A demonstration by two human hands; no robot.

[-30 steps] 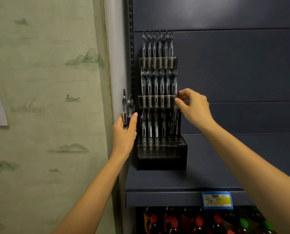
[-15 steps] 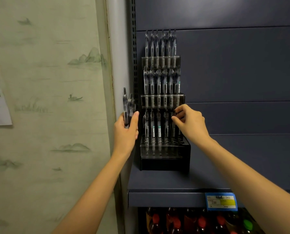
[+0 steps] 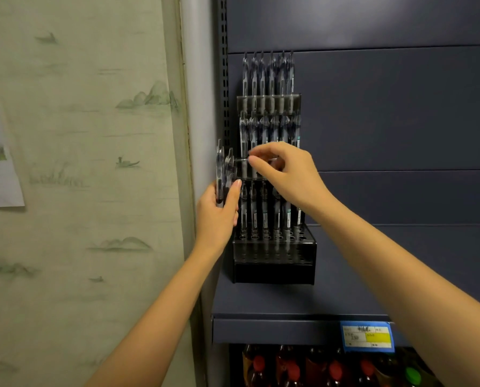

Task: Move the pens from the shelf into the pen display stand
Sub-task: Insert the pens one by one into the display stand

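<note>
A black three-tier pen display stand [image 3: 272, 272] stands on the dark blue shelf [image 3: 358, 300], against the back panel. Clear-barrelled pens [image 3: 269, 76] fill its tiers upright. My left hand [image 3: 217, 219] grips a small bundle of pens [image 3: 224, 169] upright, just left of the stand's middle tier. My right hand [image 3: 289, 177] hovers in front of the middle tier with thumb and forefinger reaching left toward that bundle. A small gap separates them, and the right hand holds nothing. It hides part of the middle and lower rows.
A slotted shelf upright [image 3: 225, 79] and a grey post run just left of the stand; a papered wall [image 3: 79, 163] lies beyond. A blue and yellow price tag [image 3: 367, 336] sits on the shelf lip. Bottles with red and green caps [image 3: 336, 370] stand below.
My right hand has left the lower row at the stand's right side and moved up and left toward the bundle. My left hand has kept holding the pens in place.
</note>
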